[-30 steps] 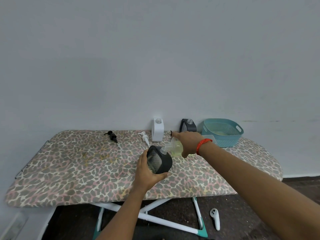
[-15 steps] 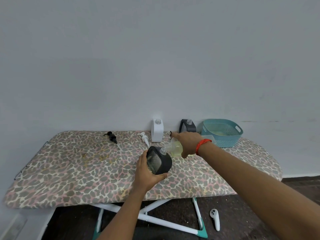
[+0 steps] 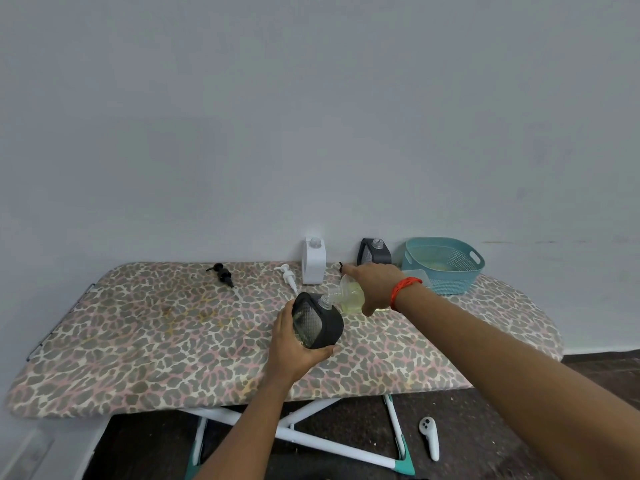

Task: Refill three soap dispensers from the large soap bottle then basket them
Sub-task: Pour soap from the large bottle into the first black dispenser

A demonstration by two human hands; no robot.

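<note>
Left hand point(image 3: 298, 348) grips a tilted dark dispenser point(image 3: 317, 322) over the surface point(image 3: 173, 323); outstretched right hand point(image 3: 375, 285) grips the tipped soap bottle point(image 3: 349, 295), neck at its mouth; white dispenser point(image 3: 313, 261) and second dark dispenser point(image 3: 374, 252) stand behind; one basket point(image 3: 445, 268).

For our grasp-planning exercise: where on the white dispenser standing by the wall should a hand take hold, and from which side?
Probably the flat body of the white dispenser at mid-height, fingers across its narrow sides, coming from the front: the wall stands behind it, and its pumpless neck points up, so keep it upright.
</note>
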